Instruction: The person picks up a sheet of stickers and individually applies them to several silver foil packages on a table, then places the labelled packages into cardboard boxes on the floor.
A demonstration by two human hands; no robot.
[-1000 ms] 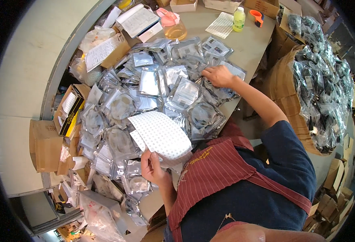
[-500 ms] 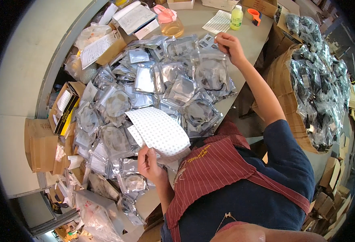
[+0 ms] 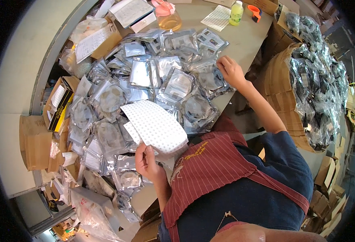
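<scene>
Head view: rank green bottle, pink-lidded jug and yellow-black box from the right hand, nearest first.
From the right hand:
1. Green bottle, beyond it.
2. Pink-lidded jug, beyond, leftward.
3. Yellow-black box, far left.

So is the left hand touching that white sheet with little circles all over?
Touching. The head view shows the left hand gripping the curved white sheet with little circles, its fingers on the lower-left edge.
</scene>
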